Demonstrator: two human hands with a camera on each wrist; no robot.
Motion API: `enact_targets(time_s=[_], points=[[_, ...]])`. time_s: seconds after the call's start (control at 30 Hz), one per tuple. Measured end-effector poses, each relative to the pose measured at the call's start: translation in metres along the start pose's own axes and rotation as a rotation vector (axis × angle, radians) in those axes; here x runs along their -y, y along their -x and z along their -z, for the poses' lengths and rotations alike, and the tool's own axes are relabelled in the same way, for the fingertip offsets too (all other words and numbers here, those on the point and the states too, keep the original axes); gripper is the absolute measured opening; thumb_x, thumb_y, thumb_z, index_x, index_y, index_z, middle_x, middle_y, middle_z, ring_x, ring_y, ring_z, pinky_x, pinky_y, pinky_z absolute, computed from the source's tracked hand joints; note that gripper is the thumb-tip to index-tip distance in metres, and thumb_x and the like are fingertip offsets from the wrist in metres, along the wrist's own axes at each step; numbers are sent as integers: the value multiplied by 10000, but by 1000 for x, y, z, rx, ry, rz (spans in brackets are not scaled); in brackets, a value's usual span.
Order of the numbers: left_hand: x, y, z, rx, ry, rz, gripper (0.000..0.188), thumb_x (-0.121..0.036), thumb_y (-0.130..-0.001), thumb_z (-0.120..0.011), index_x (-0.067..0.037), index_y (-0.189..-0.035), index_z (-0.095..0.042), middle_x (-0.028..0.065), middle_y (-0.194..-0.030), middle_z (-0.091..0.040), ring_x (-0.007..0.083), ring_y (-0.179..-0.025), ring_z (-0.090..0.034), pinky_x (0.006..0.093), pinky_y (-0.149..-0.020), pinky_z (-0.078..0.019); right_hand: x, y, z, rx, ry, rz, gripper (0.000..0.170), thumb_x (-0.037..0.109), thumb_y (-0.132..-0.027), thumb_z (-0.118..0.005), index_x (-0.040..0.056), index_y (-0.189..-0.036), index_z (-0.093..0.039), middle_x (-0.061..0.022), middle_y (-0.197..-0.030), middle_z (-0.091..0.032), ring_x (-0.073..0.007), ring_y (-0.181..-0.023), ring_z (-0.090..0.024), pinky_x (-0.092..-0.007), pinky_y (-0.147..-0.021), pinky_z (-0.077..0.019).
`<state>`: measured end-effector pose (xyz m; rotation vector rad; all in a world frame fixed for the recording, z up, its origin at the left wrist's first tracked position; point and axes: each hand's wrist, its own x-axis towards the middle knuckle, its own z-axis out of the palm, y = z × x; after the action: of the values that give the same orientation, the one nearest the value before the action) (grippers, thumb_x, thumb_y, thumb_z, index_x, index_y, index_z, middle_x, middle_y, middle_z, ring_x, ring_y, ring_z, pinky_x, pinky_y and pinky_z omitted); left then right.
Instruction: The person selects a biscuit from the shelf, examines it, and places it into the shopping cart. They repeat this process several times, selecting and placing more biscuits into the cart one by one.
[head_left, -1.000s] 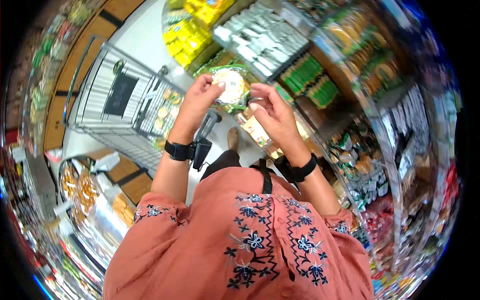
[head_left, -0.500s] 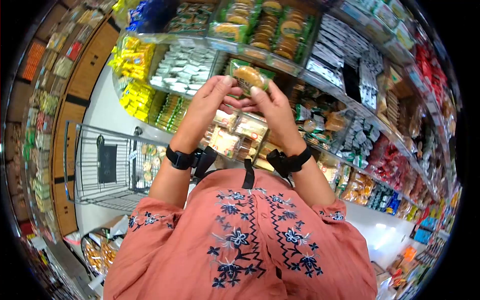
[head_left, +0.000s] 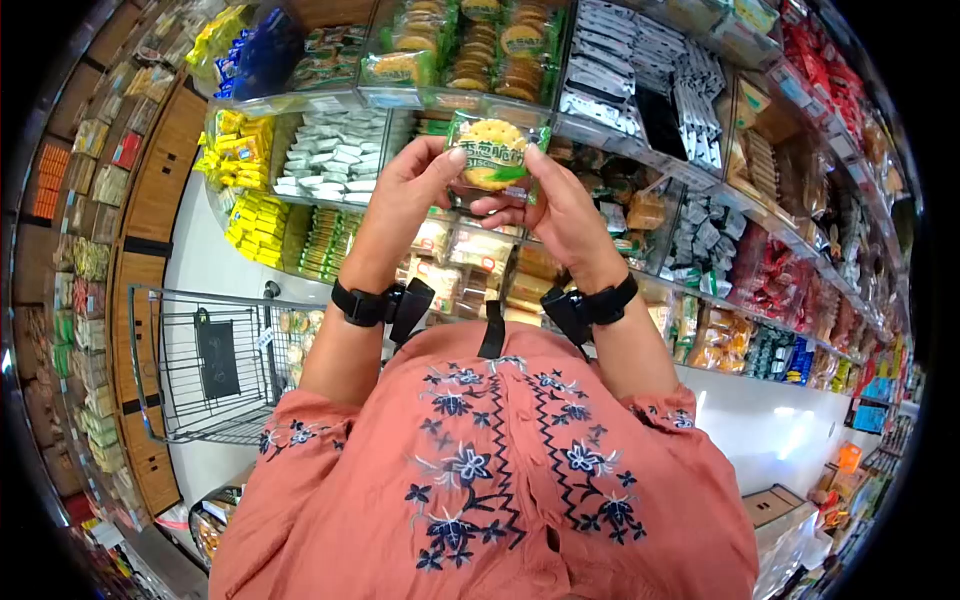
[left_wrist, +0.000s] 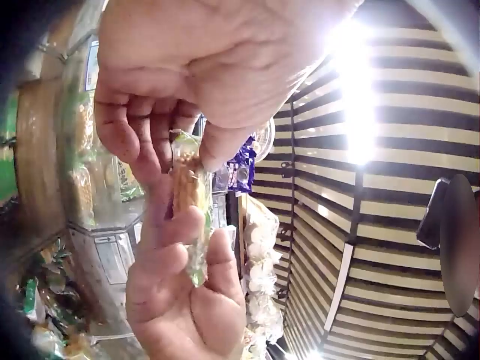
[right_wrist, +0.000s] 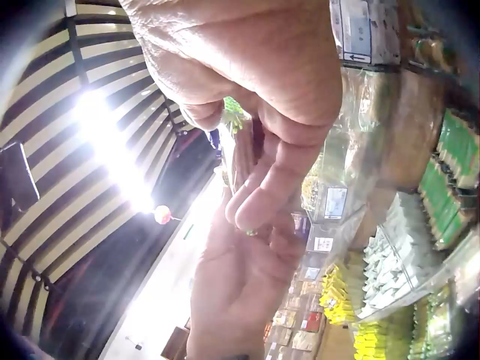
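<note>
A clear packet of round crackers (head_left: 490, 160) with green printing is held up in front of the body, its printed face toward the head camera. My left hand (head_left: 417, 178) pinches its left edge, thumb on the front. On the opposite edge, my right hand (head_left: 560, 205) grips it with the thumb in front and fingers curled behind. Seen edge-on in the left wrist view, the cracker packet (left_wrist: 191, 187) is thin, with the thumbs and fingers of both hands around it. The right wrist view shows only a sliver of the packet (right_wrist: 238, 146); the hand hides most of it.
Shelf bins ahead hold more green cracker packets (head_left: 500, 50), white sachets (head_left: 335, 150), yellow packets (head_left: 255, 225) and silver packets (head_left: 640, 75). At the left stands a wire shopping cart (head_left: 200, 370) with some goods inside. Wooden shelving (head_left: 150, 330) runs along the far left.
The view has swung toward the shelves and the cart now appears lower. The packet has been turned, so its printed front faces the camera. Both hands stay on it, the right now gripping its right edge.
</note>
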<state>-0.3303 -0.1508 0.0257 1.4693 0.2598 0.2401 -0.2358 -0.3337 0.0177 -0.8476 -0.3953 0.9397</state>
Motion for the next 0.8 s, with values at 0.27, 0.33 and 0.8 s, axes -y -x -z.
enact_targets(time_s=[0.27, 0.33, 0.8], points=[[-4, 4, -8, -38, 100, 86, 237, -282, -986, -633, -54, -1050, -614, -7, -823, -631, 73, -722, -605, 211, -630, -449, -2, -1, 11, -152, 164, 33, 433, 377, -1065, -440, -2, -1208, -591, -105, -1014, -683, -188, -775, -686, -293, -642, -563], [-3, 4, -7, -39, 111, 96, 237, -285, -985, -633, -56, -1045, -614, -11, -819, -624, 75, -719, -604, 211, -625, -448, -2, -1, 13, -185, 215, 53, 416, 372, -1063, -448, 5, -1188, -599, -93, -993, -678, -173, -752, -675, -284, -625, -553], [4, -2, -2, -59, 178, 136, 231, -313, -992, -620, -82, -991, -608, -11, -819, -605, 91, -728, -608, 221, -619, -443, 4, -9, 15, -215, 284, 65, 364, 326, -1045, -480, 6, -1164, -607, -70, -1013, -672, -160, -726, -667, -274, -600, -533]])
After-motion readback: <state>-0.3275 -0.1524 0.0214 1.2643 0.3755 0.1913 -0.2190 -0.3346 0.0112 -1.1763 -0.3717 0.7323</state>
